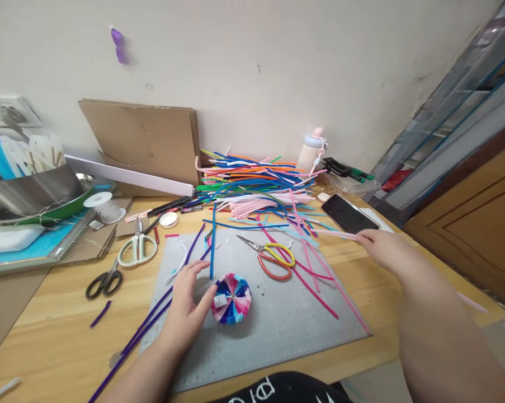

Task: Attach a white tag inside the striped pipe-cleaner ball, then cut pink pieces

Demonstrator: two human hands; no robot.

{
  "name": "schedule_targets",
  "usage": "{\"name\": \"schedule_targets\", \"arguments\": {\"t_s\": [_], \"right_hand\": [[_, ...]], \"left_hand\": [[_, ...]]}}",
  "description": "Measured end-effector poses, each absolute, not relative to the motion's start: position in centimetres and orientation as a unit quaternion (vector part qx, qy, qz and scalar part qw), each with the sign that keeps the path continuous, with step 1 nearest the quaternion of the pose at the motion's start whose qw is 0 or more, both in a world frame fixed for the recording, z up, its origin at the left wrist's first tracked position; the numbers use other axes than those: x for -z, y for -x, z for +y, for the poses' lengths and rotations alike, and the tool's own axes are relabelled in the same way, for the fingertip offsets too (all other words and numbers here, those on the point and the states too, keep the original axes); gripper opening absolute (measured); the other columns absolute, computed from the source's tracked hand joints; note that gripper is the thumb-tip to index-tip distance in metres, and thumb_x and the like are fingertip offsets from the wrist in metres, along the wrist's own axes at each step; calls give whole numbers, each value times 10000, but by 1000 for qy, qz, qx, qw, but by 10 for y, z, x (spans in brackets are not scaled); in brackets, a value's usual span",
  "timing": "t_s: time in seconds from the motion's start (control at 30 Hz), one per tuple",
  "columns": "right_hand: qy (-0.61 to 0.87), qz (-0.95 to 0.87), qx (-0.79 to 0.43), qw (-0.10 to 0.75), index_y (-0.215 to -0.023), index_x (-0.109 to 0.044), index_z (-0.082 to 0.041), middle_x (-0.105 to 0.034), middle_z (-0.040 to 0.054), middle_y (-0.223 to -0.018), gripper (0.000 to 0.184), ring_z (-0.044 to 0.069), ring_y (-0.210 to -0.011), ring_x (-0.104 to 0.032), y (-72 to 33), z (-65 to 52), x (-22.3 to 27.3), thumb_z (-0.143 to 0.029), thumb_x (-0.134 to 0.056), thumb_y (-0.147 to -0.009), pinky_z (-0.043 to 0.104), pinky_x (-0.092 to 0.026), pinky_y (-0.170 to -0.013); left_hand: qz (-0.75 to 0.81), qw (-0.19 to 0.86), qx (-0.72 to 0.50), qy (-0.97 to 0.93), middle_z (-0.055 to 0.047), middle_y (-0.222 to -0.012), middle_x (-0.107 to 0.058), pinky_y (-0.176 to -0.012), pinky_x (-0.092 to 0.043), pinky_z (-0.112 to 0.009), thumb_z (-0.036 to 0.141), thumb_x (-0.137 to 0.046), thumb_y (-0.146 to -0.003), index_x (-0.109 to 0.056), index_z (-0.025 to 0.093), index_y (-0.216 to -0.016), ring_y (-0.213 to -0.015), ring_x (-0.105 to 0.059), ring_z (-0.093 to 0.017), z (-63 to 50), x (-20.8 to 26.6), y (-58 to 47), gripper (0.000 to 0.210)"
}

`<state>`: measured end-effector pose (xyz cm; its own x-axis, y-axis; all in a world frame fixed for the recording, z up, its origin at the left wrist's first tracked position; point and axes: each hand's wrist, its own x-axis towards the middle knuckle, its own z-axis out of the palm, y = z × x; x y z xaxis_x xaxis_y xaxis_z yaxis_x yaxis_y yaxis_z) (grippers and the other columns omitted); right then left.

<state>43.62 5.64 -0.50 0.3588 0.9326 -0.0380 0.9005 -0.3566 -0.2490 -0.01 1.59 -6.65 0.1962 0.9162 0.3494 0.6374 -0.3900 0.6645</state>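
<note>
My left hand (188, 299) rests over the grey cutting mat (294, 336), thumb and fingers apart. Its thumb tip is at the left edge of a small round piece (239, 302) with pink, blue and white wedges; whether it touches cannot be made out. A small white tag (220, 301) lies on that piece. Just beyond my left fingers is a blue pipe cleaner (213, 246). Out to the right, my right hand (376, 244) pinches the end of a light pink pipe cleaner (338, 233), near a black phone (348, 214).
Scissors with red and yellow handles (273, 258) lie on the mat. White-handled scissors (137, 246) and black-handled scissors (104, 281) lie left. Behind is a heap of coloured pipe cleaners (256, 182), with a bottle (311, 151), cardboard (151, 131) and a clear thread spool (105, 207).
</note>
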Motion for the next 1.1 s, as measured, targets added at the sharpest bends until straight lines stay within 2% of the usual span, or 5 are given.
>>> {"name": "schedule_targets", "arguments": {"t_s": [0.23,0.43,0.63,0.87,1.1], "right_hand": [[642,-614,-308,340,-881,-537,-202,-352,-42,-565,357,121,-477,-329,-363,26,-20,-516,-367,-877,235,-267,-445],[522,-694,-452,201,-942,-541,-207,-502,-7,-777,238,137,-680,-457,-294,40,-4,-396,-568,-800,250,-379,-589],[521,-617,-575,131,-1119,-449,-216,-396,-76,-606,336,76,-444,-333,-247,41,9,-405,-495,-846,207,-240,-432],[484,-759,-423,105,-1116,-573,-251,-658,15,-842,298,164,-708,-571,-212,34,26,-288,-518,-825,242,-360,-595],[498,-729,-458,104,-1005,-631,-203,-660,16,-816,246,141,-650,-558,-229,36,35,-190,-509,-792,224,-382,-572]], "left_hand": [[507,212,-328,-769,-106,-1295,-440,-1021,-307,-479,416,-611,-797,-380,268,-1268,-1225,-397,-289,11,65,-1,545],[478,231,-275,-802,-154,-1329,-443,-1000,-314,-517,579,-757,-546,-280,235,-1362,-1207,-415,-347,5,68,-4,1006],[604,127,-290,-731,-117,-1233,-559,-973,-367,-469,344,-400,-913,-433,210,-1296,-1157,-496,-264,24,53,8,407],[510,10,-87,-855,15,-1459,-382,-1073,-232,-496,297,-409,-920,-469,377,-1299,-1332,-337,-244,39,44,5,392],[445,-8,-52,-894,-5,-1426,-431,-1127,-109,-477,378,-336,-946,-382,292,-1372,-1339,-341,-197,49,64,22,437]]}}
